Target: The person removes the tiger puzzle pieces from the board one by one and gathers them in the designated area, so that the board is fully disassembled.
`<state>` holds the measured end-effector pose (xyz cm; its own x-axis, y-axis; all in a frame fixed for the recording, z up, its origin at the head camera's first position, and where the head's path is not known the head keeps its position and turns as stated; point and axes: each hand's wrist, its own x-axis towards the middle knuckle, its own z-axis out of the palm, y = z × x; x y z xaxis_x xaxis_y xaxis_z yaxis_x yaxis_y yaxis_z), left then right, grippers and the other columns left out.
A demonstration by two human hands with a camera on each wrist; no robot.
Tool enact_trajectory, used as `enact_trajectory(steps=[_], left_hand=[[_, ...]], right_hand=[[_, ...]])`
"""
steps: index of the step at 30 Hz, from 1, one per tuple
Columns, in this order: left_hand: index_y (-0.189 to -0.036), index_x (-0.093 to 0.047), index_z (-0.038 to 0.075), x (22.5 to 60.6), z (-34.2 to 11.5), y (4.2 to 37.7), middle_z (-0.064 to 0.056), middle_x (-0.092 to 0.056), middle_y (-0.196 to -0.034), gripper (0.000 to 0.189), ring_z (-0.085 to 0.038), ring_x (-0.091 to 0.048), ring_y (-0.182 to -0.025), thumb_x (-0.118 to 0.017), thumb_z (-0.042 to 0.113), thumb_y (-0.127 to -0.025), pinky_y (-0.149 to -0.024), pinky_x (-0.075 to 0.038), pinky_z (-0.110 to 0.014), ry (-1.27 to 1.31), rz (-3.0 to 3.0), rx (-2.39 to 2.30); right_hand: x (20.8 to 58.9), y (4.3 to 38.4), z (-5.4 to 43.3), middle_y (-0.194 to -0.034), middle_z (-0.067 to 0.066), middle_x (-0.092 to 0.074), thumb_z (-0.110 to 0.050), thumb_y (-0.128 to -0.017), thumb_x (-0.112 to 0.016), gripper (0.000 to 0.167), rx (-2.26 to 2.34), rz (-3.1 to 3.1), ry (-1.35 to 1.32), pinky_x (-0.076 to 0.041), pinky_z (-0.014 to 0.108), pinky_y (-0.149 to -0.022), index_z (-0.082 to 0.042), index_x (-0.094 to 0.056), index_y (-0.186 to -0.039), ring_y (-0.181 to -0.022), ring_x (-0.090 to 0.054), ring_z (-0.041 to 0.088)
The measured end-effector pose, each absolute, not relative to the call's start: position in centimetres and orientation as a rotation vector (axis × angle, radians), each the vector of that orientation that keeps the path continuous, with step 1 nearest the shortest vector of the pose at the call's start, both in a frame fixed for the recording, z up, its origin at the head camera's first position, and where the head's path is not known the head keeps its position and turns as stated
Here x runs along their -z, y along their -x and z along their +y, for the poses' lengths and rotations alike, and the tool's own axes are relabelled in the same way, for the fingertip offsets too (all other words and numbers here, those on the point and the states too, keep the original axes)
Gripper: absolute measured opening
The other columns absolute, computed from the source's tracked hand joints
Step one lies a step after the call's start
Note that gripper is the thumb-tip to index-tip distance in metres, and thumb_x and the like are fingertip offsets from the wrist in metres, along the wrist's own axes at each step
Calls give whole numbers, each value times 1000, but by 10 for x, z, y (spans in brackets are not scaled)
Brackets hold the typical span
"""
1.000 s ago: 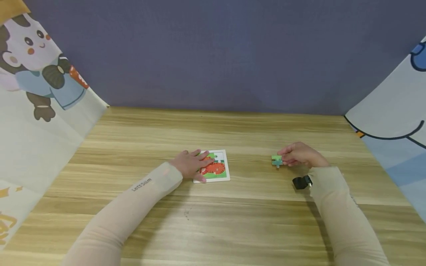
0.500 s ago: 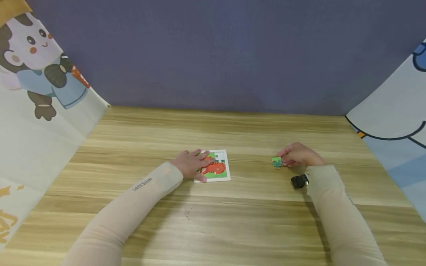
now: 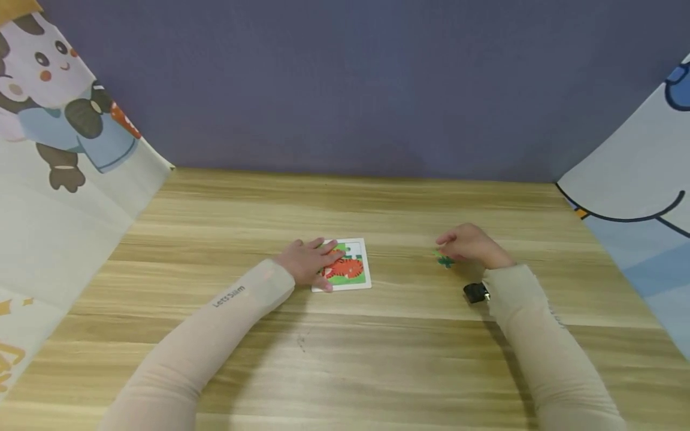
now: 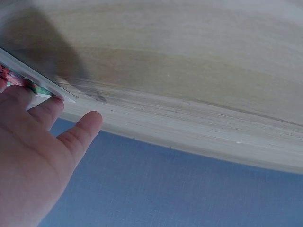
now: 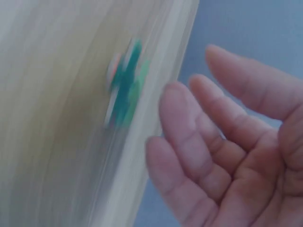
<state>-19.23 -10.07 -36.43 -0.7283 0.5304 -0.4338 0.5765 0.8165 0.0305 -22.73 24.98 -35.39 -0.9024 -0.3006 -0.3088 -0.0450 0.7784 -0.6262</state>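
Note:
A small square jigsaw puzzle (image 3: pixel 366 266) with a white frame and an orange striped animal on green lies on the table. My left hand (image 3: pixel 304 264) rests on its left part with fingers spread, covering some of the picture. A white gap shows near the puzzle's upper right corner. To the right, a loose green and teal puzzle piece (image 5: pixel 125 87) lies on the tabletop. My right hand (image 3: pixel 470 244) hovers beside and partly over this piece, its fingers loosely bent. Nothing sits between those fingers in the right wrist view, where the piece looks blurred.
The wood-grain table (image 3: pixel 345 359) ends at a dark blue-grey wall panel (image 3: pixel 356 90) behind. Cartoon-printed sheets stand at the left and right sides. A small black device (image 3: pixel 475 293) sits at my right wrist, just above the table.
My right hand has let go of the puzzle piece, which was pinched in its fingertips before and now lies on the table. The left hand stays on the puzzle.

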Motion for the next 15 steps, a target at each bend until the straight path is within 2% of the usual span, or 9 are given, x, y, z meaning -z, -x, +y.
enact_trajectory(steps=[4, 8, 15], left_hand=[[-155, -17, 25, 365, -102, 193, 2, -5, -160, 84, -27, -8, -146, -55, 58, -87, -113, -16, -55, -817, 2569, 127], [-155, -18, 25, 367, -102, 194, 2, -6, -160, 84, -27, -8, -146, -55, 58, -87, -113, -16, -55, -817, 2570, 123], [-155, -18, 26, 367, -101, 195, 3, -5, -160, 84, -26, -8, -146, -55, 57, -87, -113, -16, -55, -813, 2563, 113]], right_hand=[[352, 224, 231, -109, 20, -67, -13, -90, -62, 36, 862, 2653, 367, -51, 42, -80, 8, -63, -118, -89, -63, 26], [351, 222, 216, -99, 17, -68, -12, -90, -63, 34, 871, 2709, 458, -50, 45, -81, 7, -64, -119, -89, -63, 30], [351, 219, 191, -91, 11, -69, -14, -87, -67, 30, 745, 2837, 609, -50, 41, -72, 2, -69, -113, -79, -62, 23]])
